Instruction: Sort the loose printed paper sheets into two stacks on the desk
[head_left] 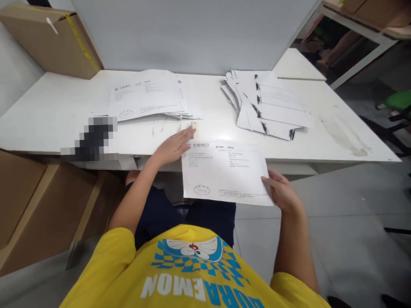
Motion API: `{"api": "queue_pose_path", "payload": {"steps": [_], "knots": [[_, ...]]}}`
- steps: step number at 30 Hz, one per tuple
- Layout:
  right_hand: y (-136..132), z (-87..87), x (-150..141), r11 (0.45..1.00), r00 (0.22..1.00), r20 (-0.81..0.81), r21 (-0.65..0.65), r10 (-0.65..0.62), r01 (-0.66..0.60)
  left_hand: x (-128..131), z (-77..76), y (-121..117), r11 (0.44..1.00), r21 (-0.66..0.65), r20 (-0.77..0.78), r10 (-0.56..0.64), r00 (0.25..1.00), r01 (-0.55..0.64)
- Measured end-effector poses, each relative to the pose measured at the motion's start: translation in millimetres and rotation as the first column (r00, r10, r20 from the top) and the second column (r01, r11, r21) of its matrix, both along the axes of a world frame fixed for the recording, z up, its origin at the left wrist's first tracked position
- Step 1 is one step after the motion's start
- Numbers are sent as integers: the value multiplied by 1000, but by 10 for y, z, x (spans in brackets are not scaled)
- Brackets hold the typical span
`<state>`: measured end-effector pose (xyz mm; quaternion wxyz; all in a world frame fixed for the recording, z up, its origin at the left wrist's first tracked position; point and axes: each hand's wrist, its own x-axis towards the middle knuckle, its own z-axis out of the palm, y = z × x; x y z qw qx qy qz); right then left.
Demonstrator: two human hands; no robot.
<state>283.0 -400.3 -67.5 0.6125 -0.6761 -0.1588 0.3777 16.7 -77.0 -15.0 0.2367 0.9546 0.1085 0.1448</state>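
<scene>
A white printed sheet (224, 176) with a bank heading and an oval stamp mark reaches over the table's front edge. My right hand (282, 189) grips its right edge, thumb on top. At the sheet's upper left corner lies my left hand (173, 147), fingers stretched out over the tabletop. Its fingertips are at a small beige piece (195, 127) whose kind I cannot make out. Beyond my left hand sits a pile of similar printed sheets (146, 97). A fanned pile of papers with black marks along the edges (267, 102) is at the back right.
The white table (339, 118) backs onto a grey panel (194, 33). A cardboard box (49, 42) stands at the back left, and larger cardboard (35, 214) is below on the left. A blurred-out dark patch (93, 137) covers the table's left front. A green seat (404, 104) is at right.
</scene>
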Motion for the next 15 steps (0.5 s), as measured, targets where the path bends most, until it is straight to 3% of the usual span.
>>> {"api": "queue_pose_path", "payload": {"steps": [4, 11, 15], "knots": [[-165, -72, -11, 999, 999, -35, -48, -21, 19, -5, 7, -26, 998, 51, -95, -23, 995, 28], [-294, -64, 14, 989, 989, 9, -16, -149, 149, -3, 20, -32, 998, 61, -99, 4, 995, 2], [-297, -37, 16, 985, 985, 32, -12, -171, 171, 2, -12, -50, 987, 156, -86, -30, 996, 44]]}}
